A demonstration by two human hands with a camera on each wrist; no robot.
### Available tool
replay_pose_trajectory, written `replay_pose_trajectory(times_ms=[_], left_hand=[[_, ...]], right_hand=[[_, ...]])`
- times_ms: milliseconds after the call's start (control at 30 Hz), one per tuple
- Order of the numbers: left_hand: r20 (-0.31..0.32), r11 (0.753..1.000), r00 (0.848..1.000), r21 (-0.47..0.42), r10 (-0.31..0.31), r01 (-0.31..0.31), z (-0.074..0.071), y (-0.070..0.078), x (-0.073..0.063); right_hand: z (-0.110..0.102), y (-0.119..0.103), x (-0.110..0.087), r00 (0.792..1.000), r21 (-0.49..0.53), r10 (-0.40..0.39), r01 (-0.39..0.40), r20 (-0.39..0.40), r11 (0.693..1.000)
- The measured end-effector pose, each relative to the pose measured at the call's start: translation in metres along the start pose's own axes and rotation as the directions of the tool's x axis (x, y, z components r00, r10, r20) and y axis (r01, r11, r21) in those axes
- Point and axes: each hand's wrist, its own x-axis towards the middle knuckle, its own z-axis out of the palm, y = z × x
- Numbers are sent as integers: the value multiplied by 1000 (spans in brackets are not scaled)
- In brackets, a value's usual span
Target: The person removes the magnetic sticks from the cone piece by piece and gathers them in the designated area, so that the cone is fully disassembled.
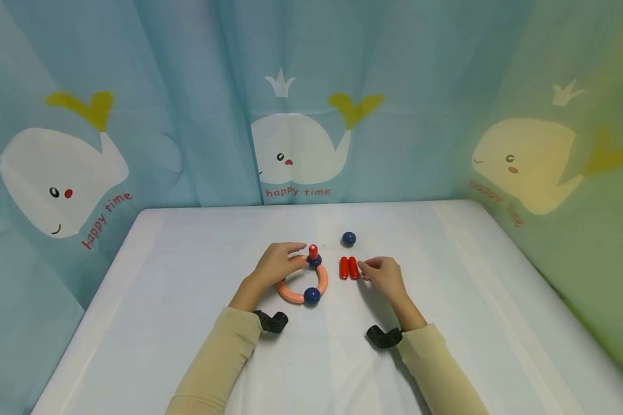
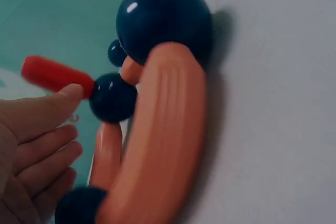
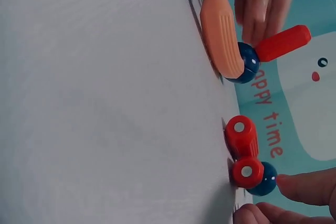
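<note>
A ring of orange curved rods (image 1: pixel 291 295) joined by blue balls (image 1: pixel 312 295) lies on the table. From its far ball a red rod (image 1: pixel 313 251) stands upright. My left hand (image 1: pixel 279 266) is beside that rod, fingers spread loosely, and the thumb overlaps the rod's base in the left wrist view. Two more red rods (image 3: pixel 247 171) lie side by side to the right of the ring, showing pale round ends. Close to the right-hand one is my right hand (image 1: pixel 384 275), its thumb and forefinger held apart near the rod.
A single blue ball (image 1: pixel 349 239) rests on the white table (image 1: pixel 301 363) beyond the two red rods. Dark wrist cameras (image 1: pixel 384 336) stick out from both sleeves. A blue curtain (image 1: pixel 197 115) printed with whales hangs along the table's far edge and sides.
</note>
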Motion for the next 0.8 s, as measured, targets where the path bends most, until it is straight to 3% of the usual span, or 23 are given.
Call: replay_pose_trajectory(times_ms=[133, 267, 500, 800], left_hand=[[117, 1000, 993, 17, 19, -21, 4, 6, 17], [159, 997, 987, 53, 39, -48, 7, 8, 24], [141, 996, 988, 45, 68, -75, 5, 7, 23], [60, 992, 996, 104, 66, -72, 9, 6, 13]], right_hand=[[1, 1, 0, 1000, 20, 1, -1, -6, 1000], [1, 2, 0, 1000, 20, 1, -1, -13, 1000], [5, -2, 0, 994, 35, -73, 76, -81, 997], [23, -22, -4, 978, 140, -201, 206, -50, 968]])
